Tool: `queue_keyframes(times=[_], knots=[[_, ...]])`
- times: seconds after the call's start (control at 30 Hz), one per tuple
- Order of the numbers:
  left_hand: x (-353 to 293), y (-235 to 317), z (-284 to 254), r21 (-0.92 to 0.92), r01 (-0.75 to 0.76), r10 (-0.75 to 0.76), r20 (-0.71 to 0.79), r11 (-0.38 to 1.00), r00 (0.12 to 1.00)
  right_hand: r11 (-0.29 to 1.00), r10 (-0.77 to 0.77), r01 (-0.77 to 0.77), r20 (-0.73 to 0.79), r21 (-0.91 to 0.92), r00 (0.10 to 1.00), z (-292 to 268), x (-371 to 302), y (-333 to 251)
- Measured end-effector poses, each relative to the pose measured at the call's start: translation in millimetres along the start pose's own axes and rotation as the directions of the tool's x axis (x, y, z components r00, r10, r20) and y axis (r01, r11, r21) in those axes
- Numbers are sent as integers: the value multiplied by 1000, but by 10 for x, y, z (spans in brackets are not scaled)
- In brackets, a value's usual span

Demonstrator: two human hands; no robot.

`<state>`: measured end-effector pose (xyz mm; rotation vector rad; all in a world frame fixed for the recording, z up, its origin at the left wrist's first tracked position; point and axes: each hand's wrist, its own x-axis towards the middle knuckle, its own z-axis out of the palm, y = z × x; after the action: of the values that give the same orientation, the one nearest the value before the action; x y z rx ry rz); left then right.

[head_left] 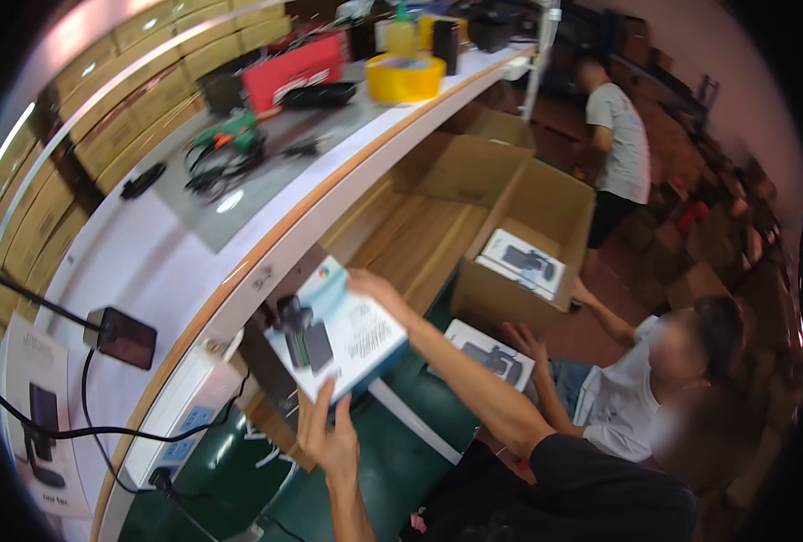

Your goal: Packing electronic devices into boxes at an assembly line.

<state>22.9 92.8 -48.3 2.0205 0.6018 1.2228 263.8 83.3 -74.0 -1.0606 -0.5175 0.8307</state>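
Observation:
A white product box (356, 325) with a picture of a dark device on its face is tilted between my two hands, over the green surface (356, 461). My right hand (381, 296) grips its far right edge, the fingers partly hidden behind it. At the near lower edge, the fingers of my left hand (329, 434) press against the box. A second white box (483, 352) lies beyond my right forearm, close to a seated co-worker's hand (530, 343). An open brown carton (487, 294) holds a similar white box (521, 262).
Along the left runs a white workbench (135, 239) bearing cables, a yellow tape roll (405, 79) and a red box (293, 72). A power strip (180, 429) with plugged cords sits at its edge. Another person (618, 135) stands at the back right; cartons line the left.

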Motion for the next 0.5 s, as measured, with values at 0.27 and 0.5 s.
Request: queue_keyframes(times=[0.27,0.5], knots=[[-1053,761,93,-345,-53,167,312,937,935,913,-101,219,-330,343,938,-704,-2361,-401],[-761,1055,740,-577,107,223,471,809,854,849,-136,346,-466,399,874,-1183,-2733,-726]])
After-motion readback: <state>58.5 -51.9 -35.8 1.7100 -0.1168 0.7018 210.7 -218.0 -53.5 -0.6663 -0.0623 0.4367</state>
